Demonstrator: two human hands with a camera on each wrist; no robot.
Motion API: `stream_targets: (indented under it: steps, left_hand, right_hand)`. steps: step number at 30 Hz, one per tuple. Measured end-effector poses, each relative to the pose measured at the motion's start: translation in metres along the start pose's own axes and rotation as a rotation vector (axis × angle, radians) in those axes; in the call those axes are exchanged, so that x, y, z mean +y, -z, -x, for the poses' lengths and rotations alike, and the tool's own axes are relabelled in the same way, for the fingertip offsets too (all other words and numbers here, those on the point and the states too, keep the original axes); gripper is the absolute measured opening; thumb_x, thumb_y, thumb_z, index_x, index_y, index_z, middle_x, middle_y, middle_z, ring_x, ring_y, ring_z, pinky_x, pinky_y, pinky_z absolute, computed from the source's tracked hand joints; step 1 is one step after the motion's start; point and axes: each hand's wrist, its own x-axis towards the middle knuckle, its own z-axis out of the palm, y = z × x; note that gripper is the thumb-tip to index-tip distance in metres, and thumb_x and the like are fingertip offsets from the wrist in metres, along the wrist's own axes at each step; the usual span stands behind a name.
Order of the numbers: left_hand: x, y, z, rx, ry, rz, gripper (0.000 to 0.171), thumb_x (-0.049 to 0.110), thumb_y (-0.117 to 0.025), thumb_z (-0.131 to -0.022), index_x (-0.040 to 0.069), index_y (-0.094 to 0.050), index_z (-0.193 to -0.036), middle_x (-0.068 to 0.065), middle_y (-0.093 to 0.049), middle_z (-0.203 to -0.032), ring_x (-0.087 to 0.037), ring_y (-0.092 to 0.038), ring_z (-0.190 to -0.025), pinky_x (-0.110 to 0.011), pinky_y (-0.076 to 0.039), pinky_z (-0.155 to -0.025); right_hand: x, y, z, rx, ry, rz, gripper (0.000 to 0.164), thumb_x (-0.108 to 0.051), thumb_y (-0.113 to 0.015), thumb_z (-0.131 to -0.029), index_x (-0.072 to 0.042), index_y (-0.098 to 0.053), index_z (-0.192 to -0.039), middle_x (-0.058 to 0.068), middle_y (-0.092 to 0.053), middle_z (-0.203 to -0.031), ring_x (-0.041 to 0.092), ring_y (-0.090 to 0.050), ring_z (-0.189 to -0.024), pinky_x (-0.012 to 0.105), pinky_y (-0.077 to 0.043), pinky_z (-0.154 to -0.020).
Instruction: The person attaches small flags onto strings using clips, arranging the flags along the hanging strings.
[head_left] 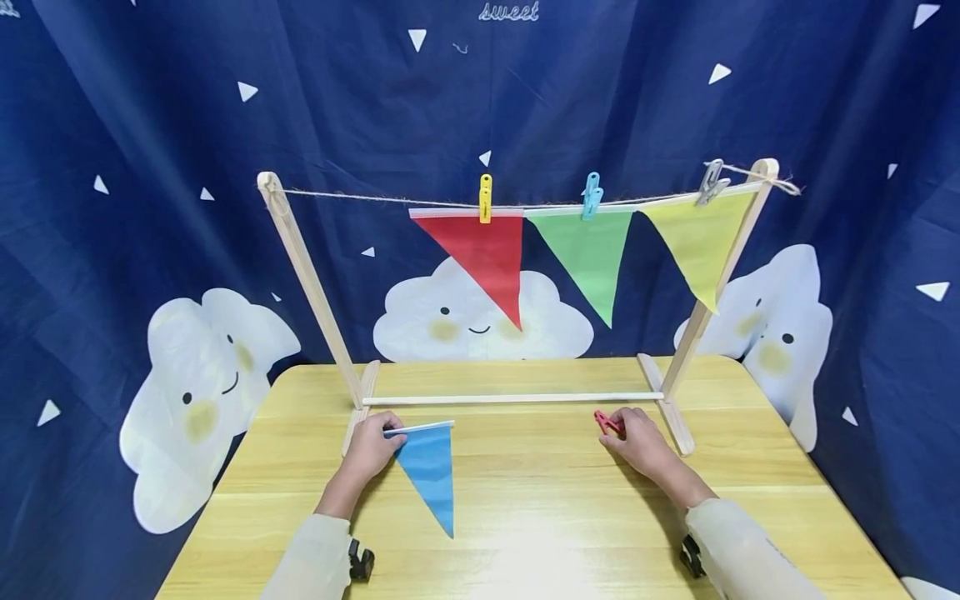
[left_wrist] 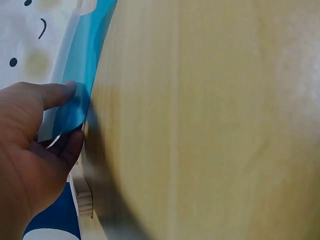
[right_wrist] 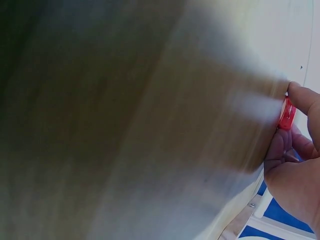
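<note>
Between thumb and fingers, my left hand (head_left: 372, 446) pinches the white-edged upper left corner of a blue triangular pennant (head_left: 433, 471). The pennant's point hangs toward the front of the table, and the left wrist view shows the thumb on the blue cloth (left_wrist: 75, 107). My right hand (head_left: 641, 442) holds a red clothespin (head_left: 608, 423) by its end, over the table's right part. In the right wrist view the red clothespin (right_wrist: 287, 114) sits between thumb and fingers. Above, red (head_left: 498, 254), green (head_left: 592, 254) and yellow (head_left: 697, 237) pennants hang on a string (head_left: 375, 197).
A wooden stand with a left post (head_left: 311, 283), a right post (head_left: 693, 333) and a white crossbar (head_left: 517, 399) stands at the table's (head_left: 517, 483) back. Yellow (head_left: 485, 198), blue (head_left: 592, 196) and grey (head_left: 711, 183) clothespins grip the hanging pennants. A dark blue curtain (head_left: 375, 100) hangs behind.
</note>
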Motion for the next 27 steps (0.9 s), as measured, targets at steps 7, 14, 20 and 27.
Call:
stream_targets:
  steps: [7,14,20,27]
  left_hand:
    - [-0.003,-0.0003,-0.0001,-0.009,0.026,0.11,0.008,0.004,-0.078,-0.089,0.008,-0.072,-0.089,-0.003,-0.073,-0.09,-0.022,-0.064,-0.091,-0.042,-0.051,-0.088]
    - [-0.006,-0.0001,0.0,-0.03,0.007,0.189,0.006,0.006,-0.082,-0.086,0.006,-0.078,-0.09,-0.004,-0.076,-0.089,-0.018,-0.066,-0.089,-0.034,-0.053,-0.084]
    - [-0.0069,0.0002,-0.0009,-0.029,0.014,0.25,0.005,0.006,-0.082,-0.086,0.007,-0.078,-0.087,-0.006,-0.075,-0.086,-0.015,-0.062,-0.078,-0.025,-0.049,-0.071]
    - [-0.0102,-0.0005,-0.0024,-0.015,0.046,0.286,0.006,0.007,-0.082,-0.087,0.007,-0.079,-0.091,-0.007,-0.075,-0.091,-0.013,-0.059,-0.08,-0.023,-0.049,-0.072]
  right_hand:
    - [0.0027,-0.0005,-0.001,0.0,0.003,-0.003,0.028,-0.014,-0.083,-0.084,0.002,-0.064,-0.099,0.01,-0.057,-0.089,0.021,-0.052,-0.081,0.035,-0.045,-0.071]
    - [0.002,0.0003,-0.0007,-0.004,0.0,-0.007,0.028,-0.014,-0.083,-0.085,0.002,-0.064,-0.099,0.011,-0.058,-0.09,0.021,-0.051,-0.081,0.035,-0.045,-0.071]
    - [0.0003,0.0009,-0.0009,-0.004,0.0,-0.002,0.029,-0.014,-0.083,-0.085,0.002,-0.064,-0.1,0.011,-0.057,-0.09,0.021,-0.051,-0.081,0.034,-0.044,-0.07]
    - [0.0008,-0.0006,-0.0012,0.001,0.002,-0.003,0.029,-0.015,-0.083,-0.085,0.001,-0.064,-0.098,0.01,-0.057,-0.089,0.019,-0.05,-0.08,0.031,-0.043,-0.069]
